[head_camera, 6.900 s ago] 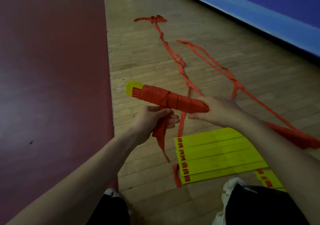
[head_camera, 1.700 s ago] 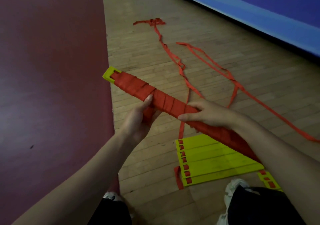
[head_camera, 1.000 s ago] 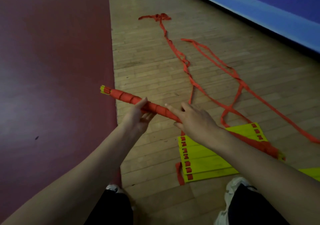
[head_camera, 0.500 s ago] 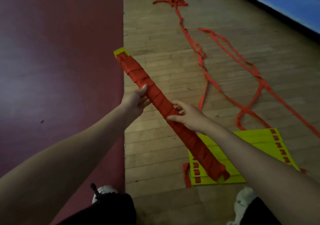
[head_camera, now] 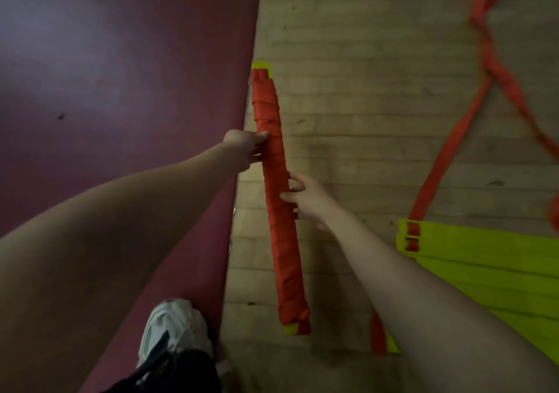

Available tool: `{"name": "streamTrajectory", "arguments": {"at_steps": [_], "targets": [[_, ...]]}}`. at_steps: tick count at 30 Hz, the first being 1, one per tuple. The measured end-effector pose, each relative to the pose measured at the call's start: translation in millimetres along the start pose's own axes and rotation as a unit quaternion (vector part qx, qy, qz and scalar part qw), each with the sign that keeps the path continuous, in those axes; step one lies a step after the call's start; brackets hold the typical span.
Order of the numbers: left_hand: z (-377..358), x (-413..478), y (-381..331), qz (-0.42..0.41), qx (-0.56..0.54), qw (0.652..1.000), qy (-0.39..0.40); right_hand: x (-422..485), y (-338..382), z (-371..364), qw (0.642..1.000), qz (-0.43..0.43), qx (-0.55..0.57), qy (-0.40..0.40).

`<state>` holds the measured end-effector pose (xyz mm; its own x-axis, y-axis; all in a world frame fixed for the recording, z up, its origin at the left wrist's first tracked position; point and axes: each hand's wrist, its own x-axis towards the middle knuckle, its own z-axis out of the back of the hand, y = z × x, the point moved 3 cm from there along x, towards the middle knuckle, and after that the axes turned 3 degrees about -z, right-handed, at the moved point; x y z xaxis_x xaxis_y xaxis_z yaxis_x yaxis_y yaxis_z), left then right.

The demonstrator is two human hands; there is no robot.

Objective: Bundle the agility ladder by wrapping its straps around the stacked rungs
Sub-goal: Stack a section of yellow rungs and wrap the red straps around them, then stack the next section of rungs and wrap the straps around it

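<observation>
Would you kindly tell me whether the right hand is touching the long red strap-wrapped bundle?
Touching. The head view shows the right hand with its thumb on the long red strap-wrapped bundle, fingers curled at its edge.

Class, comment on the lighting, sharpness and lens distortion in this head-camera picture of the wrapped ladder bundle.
Head view: dim, uneven light, with a pale sheen on the maroon floor; the loose straps and shoe are softly blurred; the wrapped bundle is fairly crisp; wide-angle stretch enlarges the forearms toward the lower corners.

Arms outstretched, left hand (head_camera: 243,148) and right hand (head_camera: 308,199) curled (gripping).
</observation>
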<state>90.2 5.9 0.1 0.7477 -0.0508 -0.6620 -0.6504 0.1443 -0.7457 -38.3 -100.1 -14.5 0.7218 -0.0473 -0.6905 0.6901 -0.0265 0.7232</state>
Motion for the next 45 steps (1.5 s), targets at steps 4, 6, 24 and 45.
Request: {"name": "streamTrajectory", "arguments": {"at_steps": [4,6,24,45], "targets": [[10.7,31.6,41.8,0.019,0.054,0.998,-0.040,21.5,-27.7,-20.5,0.996,0.012,-0.087,-0.020],[16.7,42.9,56.0,0.009,0.089,0.993,-0.073,26.0,-34.4,-29.1,0.987,0.027,-0.153,-0.048],[-30.1,12.7,34.3,-0.211,0.401,0.884,-0.112,6.2,-13.4,36.5,0.954,0.041,-0.282,-0.096],[-286.6,-185.7,232.7,-0.301,0.670,0.529,0.425,-201.5,-221.2,347.5,0.895,-0.142,-0.349,-0.237]]}}
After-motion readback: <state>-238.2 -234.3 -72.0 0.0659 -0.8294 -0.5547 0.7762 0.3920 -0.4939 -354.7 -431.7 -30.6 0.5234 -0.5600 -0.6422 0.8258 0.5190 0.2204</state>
